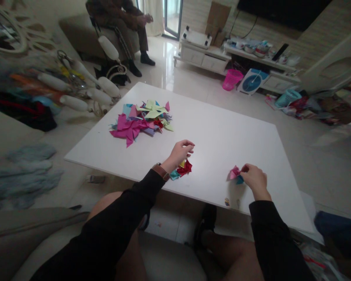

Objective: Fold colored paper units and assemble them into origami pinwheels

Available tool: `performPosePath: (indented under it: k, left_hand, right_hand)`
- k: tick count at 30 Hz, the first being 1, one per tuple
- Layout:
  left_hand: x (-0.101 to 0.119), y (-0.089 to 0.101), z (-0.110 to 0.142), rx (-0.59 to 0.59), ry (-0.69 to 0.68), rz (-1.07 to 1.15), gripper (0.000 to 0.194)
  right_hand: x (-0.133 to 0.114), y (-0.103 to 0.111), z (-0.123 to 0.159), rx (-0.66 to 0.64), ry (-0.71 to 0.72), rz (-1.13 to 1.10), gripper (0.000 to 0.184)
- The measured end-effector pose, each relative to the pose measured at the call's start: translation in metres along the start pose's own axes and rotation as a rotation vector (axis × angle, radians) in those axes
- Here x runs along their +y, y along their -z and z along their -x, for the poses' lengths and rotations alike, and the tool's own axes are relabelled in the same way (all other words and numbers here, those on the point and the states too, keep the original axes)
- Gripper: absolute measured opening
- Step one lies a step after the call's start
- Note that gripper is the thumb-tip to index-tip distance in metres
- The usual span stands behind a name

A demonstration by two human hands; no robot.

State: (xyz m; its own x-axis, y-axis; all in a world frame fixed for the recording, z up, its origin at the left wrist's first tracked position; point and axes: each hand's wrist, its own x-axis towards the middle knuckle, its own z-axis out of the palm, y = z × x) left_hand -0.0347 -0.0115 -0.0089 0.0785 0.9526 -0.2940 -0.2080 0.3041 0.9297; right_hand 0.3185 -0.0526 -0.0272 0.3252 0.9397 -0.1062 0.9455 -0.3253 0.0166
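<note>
My right hand rests near the front edge of the white table and pinches a small folded paper piece, pink and blue. My left hand hovers with fingers curled just above a small cluster of folded papers, red, yellow and teal; I see nothing in its fingers. A brown watch sits on that wrist. Farther back on the left of the table lies a pile of coloured paper scraps, magenta, green, blue and purple.
A person sits on a sofa at the back. Scissors and white bottle-like objects lie on the floor to the left. A low white cabinet, a pink basket and a small fan stand behind.
</note>
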Motion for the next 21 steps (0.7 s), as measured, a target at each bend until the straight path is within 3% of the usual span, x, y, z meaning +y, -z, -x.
performPosePath:
  k: [4, 9, 13, 17, 21]
  left_hand:
    - [0.000, 0.004, -0.004, 0.022, -0.027, -0.003, 0.008]
    - [-0.002, 0.023, -0.018, 0.155, -0.058, -0.102, 0.016]
    - [0.002, 0.056, -0.031, 0.359, -0.098, -0.282, 0.029]
    - [0.011, 0.101, -0.039, 0.590, -0.050, -0.535, 0.041]
    - [0.014, 0.139, -0.040, 0.654, -0.031, -0.747, 0.050]
  right_hand:
    - [-0.004, 0.001, 0.000, 0.009, -0.002, 0.001, 0.024]
    - [-0.020, 0.010, 0.003, 0.165, 0.056, -0.024, 0.032]
    - [-0.035, 0.015, 0.007, 0.279, 0.131, -0.087, 0.030]
    - [-0.047, 0.014, 0.007, 0.331, 0.185, -0.145, 0.029]
    - [-0.058, 0.012, 0.005, 0.325, 0.219, -0.172, 0.028]
